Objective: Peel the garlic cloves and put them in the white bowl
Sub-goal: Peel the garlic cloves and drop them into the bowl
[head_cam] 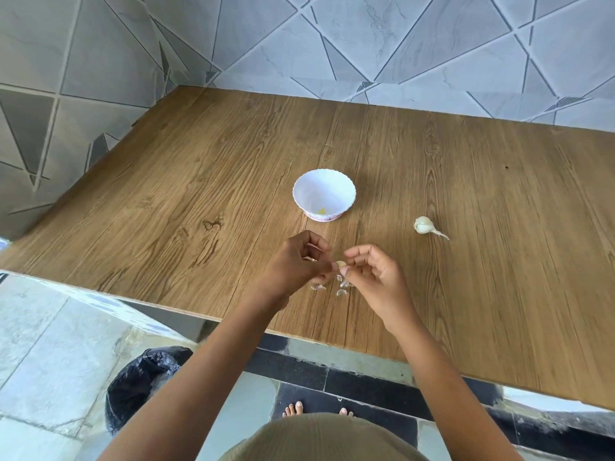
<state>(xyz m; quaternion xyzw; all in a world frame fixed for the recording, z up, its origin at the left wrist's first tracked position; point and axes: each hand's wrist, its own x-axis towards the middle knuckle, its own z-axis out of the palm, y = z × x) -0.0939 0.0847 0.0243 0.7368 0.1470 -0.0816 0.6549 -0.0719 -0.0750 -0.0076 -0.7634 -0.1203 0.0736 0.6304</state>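
A small pale garlic clove (340,263) is held just above the wooden table (199,181) between both my hands. My left hand (299,261) pinches it from the left, and my right hand (376,277) pinches it from the right with thumb and forefinger. Bits of papery peel (341,287) lie on the table right under my hands. The white bowl (324,194) with a scalloped rim stands just beyond them; a small yellowish piece (321,211) lies at its bottom. A partial garlic bulb (424,225) with a stem lies to the right of the bowl.
The table fits into a corner of grey tiled walls (366,44). Its front edge runs diagonally below my forearms. A bin lined with a black bag (143,384) stands on the floor at lower left. My bare feet (296,409) show below the edge.
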